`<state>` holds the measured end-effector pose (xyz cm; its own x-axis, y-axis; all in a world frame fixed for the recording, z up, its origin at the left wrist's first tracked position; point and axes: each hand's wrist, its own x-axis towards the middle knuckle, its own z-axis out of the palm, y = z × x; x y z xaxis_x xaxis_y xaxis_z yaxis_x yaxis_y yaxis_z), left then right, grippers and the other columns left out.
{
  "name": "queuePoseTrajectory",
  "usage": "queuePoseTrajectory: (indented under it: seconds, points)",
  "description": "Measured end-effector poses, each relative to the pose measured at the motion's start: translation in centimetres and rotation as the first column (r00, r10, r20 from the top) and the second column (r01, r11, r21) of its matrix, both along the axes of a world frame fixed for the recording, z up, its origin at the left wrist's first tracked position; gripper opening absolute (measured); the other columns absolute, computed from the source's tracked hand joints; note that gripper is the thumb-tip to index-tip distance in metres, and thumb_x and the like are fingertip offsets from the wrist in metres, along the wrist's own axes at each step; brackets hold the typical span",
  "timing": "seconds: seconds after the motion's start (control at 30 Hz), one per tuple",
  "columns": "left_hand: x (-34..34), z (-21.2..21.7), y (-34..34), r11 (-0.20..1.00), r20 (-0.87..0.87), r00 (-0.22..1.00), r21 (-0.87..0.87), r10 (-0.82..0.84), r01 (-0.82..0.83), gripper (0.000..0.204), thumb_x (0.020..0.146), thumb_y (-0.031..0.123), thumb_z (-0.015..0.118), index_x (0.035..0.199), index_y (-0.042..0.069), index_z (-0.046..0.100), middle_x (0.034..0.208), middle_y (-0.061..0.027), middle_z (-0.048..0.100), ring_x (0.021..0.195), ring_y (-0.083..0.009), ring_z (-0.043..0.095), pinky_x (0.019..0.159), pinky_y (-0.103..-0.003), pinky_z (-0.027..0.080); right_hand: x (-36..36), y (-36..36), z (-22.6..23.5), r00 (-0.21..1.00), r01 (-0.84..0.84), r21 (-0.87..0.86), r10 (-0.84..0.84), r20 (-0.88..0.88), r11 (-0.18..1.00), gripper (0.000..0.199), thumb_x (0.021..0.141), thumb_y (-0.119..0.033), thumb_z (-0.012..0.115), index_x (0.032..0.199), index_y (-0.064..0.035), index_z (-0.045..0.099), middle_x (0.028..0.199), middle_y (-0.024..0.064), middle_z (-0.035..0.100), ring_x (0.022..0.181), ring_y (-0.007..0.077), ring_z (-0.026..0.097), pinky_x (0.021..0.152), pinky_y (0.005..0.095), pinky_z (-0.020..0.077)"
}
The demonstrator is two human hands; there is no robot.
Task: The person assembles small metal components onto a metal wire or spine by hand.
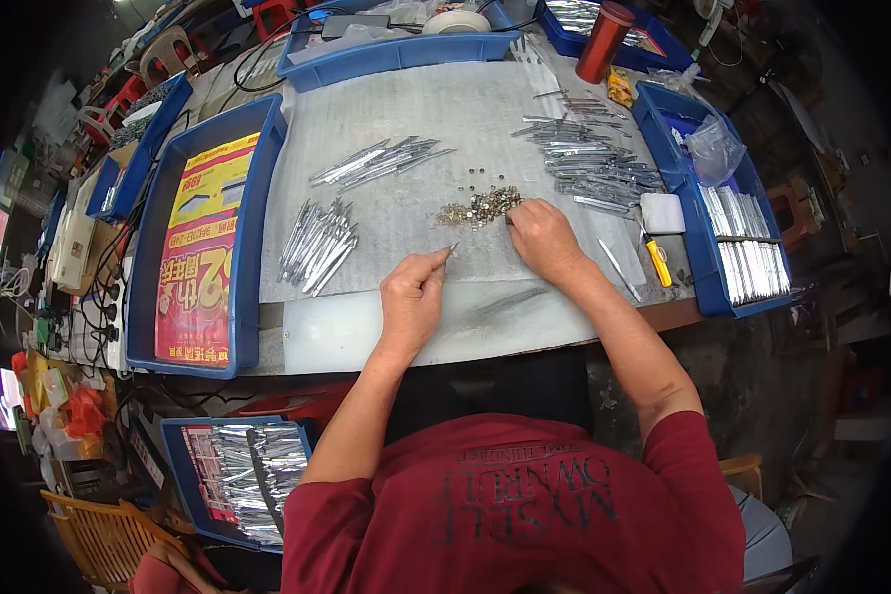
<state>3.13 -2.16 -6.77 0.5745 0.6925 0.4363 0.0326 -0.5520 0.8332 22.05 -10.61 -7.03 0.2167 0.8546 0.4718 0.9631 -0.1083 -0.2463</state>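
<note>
My left hand (411,300) is closed in a pinch, the tip of a slim silver metal piece (453,248) poking out past its fingertips. The rest of that piece is hidden by the fingers. To its right, my right hand (546,241) has its fingers bent together at the right edge of a pile of small brass-coloured metal parts (480,210). Whatever sits between those fingertips is too small to make out. Several loose small parts (472,186) lie just beyond the pile. Bundles of slim silver metal rods lie on the left (319,246) and farther back (384,161).
More silver rods (594,163) are heaped at right, near a yellow-handled tool (657,261) and a white block (662,213). Blue trays stand left (245,238), right (668,158) and at the back (396,49). A red cylinder (604,45) stands back right. Another rod-filled tray (173,475) sits low left.
</note>
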Motion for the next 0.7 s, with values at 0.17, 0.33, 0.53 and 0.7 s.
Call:
queuePoseTrajectory:
  seconds: [0.17, 0.33, 0.53, 0.7]
  points:
    - [-0.2, 0.4, -0.1, 0.998, -0.059, 0.998, -0.055, -0.016, 0.013, 0.015, 0.077, -0.001, 0.054, 0.09, 0.0, 0.062, 0.076, -0.01, 0.061, 0.069, -0.0139, 0.057, 0.062, -0.023, 0.043, 0.5, -1.0, 1.2, 0.986, -0.125, -0.046, 0.119, -0.114, 0.991, 0.006, 0.071, -0.005, 0.054, 0.07, 0.0009, 0.054, 0.07, 0.0148, 0.054, 0.071, 0.0312, 0.054, 0.065, 0.0388, 0.0438]
    - [-0.2, 0.4, -0.1, 0.997, -0.04, 0.999, -0.069, -0.02, 0.017, 0.015, 0.077, -0.001, 0.054, 0.09, 0.0, 0.062, 0.075, -0.0098, 0.06, 0.068, -0.0132, 0.056, 0.062, -0.022, 0.043, 0.7, -1.1, 1.9, 0.957, -0.012, -0.13, -0.026, -0.288, 0.991, 0.013, 0.073, -0.009, 0.056, 0.079, 0.0024, 0.058, 0.076, 0.0174, 0.057, 0.074, 0.0318, 0.055, 0.067, 0.038, 0.0439]
    - [-0.2, 0.3, -0.1, 0.998, -0.032, 0.999, -0.064, -0.019, 0.017, 0.016, 0.077, -0.001, 0.054, 0.091, 0.0, 0.062, 0.074, -0.009, 0.06, 0.068, -0.0131, 0.055, 0.061, -0.023, 0.042, 0.6, -0.5, 1.3, 0.978, -0.072, -0.095, 0.052, -0.204, 0.993, 0.01, 0.072, -0.008, 0.057, 0.074, 0.0018, 0.057, 0.071, 0.0164, 0.056, 0.072, 0.0314, 0.055, 0.066, 0.0387, 0.044]
    - [-0.2, 0.3, -0.1, 0.999, -0.037, 0.999, -0.042, -0.011, 0.01, 0.015, 0.076, -0.002, 0.055, 0.089, 0.001, 0.062, 0.074, -0.0121, 0.06, 0.066, -0.0187, 0.058, 0.059, -0.026, 0.044, 0.5, -0.2, 0.5, 0.991, -0.091, -0.066, 0.084, -0.104, 0.994, 0.005, 0.069, -0.004, 0.054, 0.067, 0.0013, 0.054, 0.067, 0.0163, 0.054, 0.068, 0.0315, 0.054, 0.064, 0.0391, 0.0442]
